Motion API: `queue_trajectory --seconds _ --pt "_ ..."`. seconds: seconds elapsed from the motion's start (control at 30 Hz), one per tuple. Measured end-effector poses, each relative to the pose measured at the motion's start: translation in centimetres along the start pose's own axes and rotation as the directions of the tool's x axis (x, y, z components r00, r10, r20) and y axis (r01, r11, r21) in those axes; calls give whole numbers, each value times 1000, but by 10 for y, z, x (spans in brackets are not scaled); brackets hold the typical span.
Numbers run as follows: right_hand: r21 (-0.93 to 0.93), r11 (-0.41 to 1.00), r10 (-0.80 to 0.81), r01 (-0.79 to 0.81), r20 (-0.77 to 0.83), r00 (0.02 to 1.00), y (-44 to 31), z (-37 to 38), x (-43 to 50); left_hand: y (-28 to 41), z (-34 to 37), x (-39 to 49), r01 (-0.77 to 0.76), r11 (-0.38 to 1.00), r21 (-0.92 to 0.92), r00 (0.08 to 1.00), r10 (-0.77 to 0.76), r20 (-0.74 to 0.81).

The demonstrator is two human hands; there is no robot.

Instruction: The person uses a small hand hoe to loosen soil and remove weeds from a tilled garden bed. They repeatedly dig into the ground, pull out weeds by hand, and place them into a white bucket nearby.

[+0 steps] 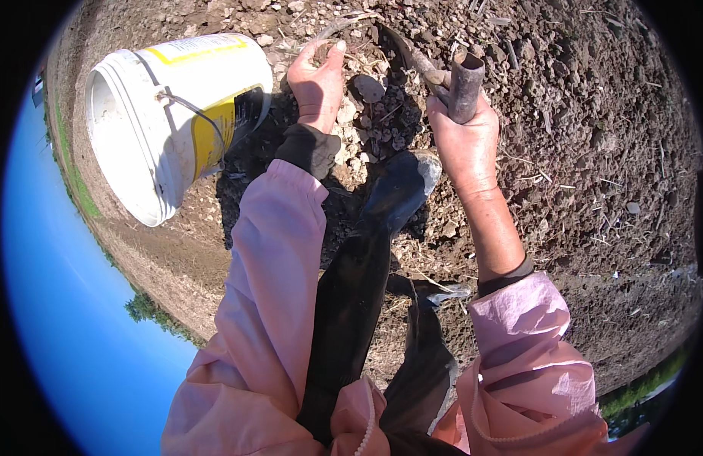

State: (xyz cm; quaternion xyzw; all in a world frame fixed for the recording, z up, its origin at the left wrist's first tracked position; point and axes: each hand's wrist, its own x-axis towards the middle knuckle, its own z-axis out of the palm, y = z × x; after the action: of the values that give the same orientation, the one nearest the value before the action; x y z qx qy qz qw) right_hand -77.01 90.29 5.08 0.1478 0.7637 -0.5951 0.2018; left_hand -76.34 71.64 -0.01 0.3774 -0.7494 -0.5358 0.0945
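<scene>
My left hand (316,85) is curled at the top centre, thumb and forefinger closed around a pale, dry stalk or root (343,23). Part of that stalk is hidden behind the fingers. My right hand (468,137) grips a metal digging tool with a hollow pipe handle (465,85). Its dark curved blade (403,45) reaches up and left, with the tip down at the soil near the stalk. Between both hands lie loose clods (368,88) and broken soil. Just below them stands my dark rubber boot (397,182).
A white plastic bucket (175,102) with a yellow label and wire handle lies on its side at left, mouth facing left. Rough tilled soil (602,142) with straw bits spreads right. My other boot (442,293) is further back. Trees (152,313) edge the field.
</scene>
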Motion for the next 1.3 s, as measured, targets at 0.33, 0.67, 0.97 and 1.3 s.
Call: queue_trajectory --seconds 0.33,0.67,0.97,1.3 --pt "479 742 422 -470 210 882 -1 -50 -29 35 -33 -13 -14 973 -230 998 -2 -68" --pt "345 897 272 -277 65 960 -19 -86 -57 46 -37 -16 278 828 -487 956 -289 54" --pt "238 971 55 -29 -104 993 -59 -97 -52 57 -28 1 220 859 -462 966 -259 -20" --pt "250 930 227 -270 189 955 -13 -48 88 37 38 33 -450 752 481 890 338 305"
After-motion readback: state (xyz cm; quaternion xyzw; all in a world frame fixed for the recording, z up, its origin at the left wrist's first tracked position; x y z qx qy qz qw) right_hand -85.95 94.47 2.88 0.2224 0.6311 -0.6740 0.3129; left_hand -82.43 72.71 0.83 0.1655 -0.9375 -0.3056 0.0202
